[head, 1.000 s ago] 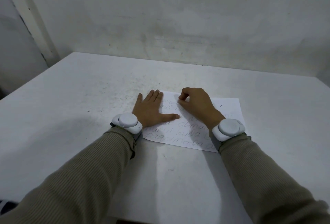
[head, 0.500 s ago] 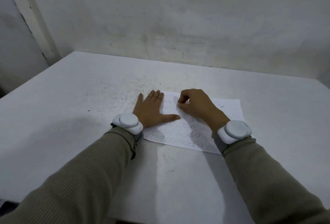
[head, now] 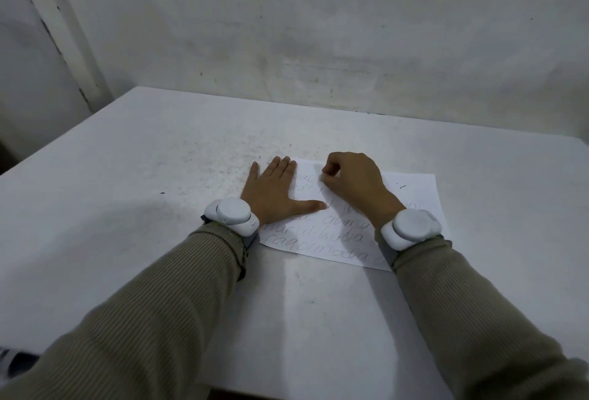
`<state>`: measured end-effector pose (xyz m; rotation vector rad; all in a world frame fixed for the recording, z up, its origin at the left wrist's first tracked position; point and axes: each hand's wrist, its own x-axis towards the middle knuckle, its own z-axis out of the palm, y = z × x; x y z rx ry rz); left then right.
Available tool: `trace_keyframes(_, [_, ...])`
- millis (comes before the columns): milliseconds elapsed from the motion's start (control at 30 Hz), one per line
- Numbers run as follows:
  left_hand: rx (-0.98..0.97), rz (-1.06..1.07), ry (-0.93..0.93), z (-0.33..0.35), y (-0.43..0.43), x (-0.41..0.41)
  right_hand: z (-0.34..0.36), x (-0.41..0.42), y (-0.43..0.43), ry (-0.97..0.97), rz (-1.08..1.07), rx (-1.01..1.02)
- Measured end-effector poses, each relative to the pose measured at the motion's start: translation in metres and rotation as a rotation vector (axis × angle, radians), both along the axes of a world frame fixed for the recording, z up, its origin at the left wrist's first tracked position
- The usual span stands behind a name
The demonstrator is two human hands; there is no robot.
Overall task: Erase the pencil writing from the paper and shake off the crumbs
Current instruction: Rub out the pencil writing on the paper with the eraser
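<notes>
The left hand (head: 274, 192) lies flat, fingers spread, pinning the paper (head: 411, 195) to the counter (head: 159, 208). The right hand (head: 353, 186) pinches what seems a small eraser (head: 322, 178). Hard rubbing away from the pinned left edge could crumple or tear the sheet.

Eraser (head: 322, 178) in right hand (head: 353, 186) nearly hidden; hands cover some writing (head: 334, 237).

Dim, cool grey light all over, and no glare anywhere. The worktop (head: 318, 329) is brightest in a pale patch between the two forearms. Soft-edged shadows fall to the left of each arm: a broad smudge beside the left sleeve (head: 143, 320), a darker band beside the right sleeve (head: 478, 320). The wall (head: 318, 33) looks flat and murky. Pencil lines on the paper (head: 411, 189) read faint and soft. Wide-angle bending shows at the edges, where the worktop splays and the sleeves balloon.
</notes>
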<state>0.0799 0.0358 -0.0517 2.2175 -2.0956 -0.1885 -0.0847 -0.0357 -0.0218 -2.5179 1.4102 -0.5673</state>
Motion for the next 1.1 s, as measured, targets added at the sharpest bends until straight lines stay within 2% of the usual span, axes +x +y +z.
trace_keyframes(100, [0.0,0.003,0.005,-0.001,0.0,0.001,-0.002,0.004,0.001,-0.033,-0.035,-0.026])
trace_keyframes(267, [0.006,0.004,0.018,-0.001,0.0,0.001,0.004,-0.002,0.005,-0.005,0.077,0.077])
trace_keyframes(433, [0.005,0.004,0.009,-0.001,0.0,0.001,-0.001,0.001,0.002,-0.013,-0.011,-0.022])
trace_keyframes(533, [0.004,0.009,0.017,0.0,0.0,0.0,-0.001,0.004,0.006,-0.055,0.013,0.033])
trace_keyframes(633, [-0.018,0.006,0.013,-0.001,0.0,0.0,0.005,0.003,0.008,-0.012,0.067,0.093])
trace_keyframes(833, [0.002,0.006,0.012,0.001,0.001,0.0,0.005,0.01,0.002,0.011,-0.053,-0.023])
trace_keyframes(1000, [-0.004,0.005,0.013,-0.001,0.001,0.0,0.008,0.004,0.006,-0.011,0.071,0.119])
trace_keyframes(1100, [0.001,0.003,0.01,0.0,0.001,0.0,0.007,0.006,0.002,0.009,0.032,0.072])
